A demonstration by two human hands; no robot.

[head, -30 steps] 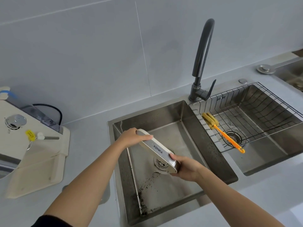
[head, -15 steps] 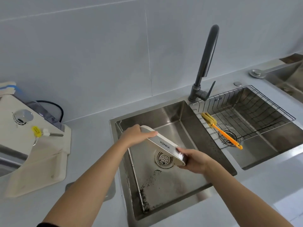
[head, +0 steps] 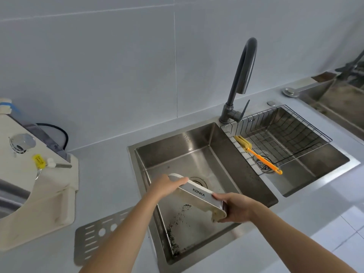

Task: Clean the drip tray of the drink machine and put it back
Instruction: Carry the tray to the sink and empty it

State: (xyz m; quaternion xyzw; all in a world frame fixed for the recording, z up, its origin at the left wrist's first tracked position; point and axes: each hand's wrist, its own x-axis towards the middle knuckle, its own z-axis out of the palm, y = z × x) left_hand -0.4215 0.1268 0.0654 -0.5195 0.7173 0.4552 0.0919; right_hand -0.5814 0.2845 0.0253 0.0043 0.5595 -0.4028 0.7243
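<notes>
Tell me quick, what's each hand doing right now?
Left hand: gripping one end of the drip tray.
Right hand: gripping the other end.

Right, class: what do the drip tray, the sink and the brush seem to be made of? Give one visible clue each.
Drip tray: probably matte cream plastic, with brushed silver front strip. Sink: stainless steel, brushed, soft reflections. Brush: glossy orange plastic handle; yellow head possibly sponge.

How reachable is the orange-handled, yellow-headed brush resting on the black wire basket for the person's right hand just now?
Probably not straight away: the right hand grips one end of the white drip tray. Nothing covers the orange-handled brush, so once freed it likely could.
</notes>
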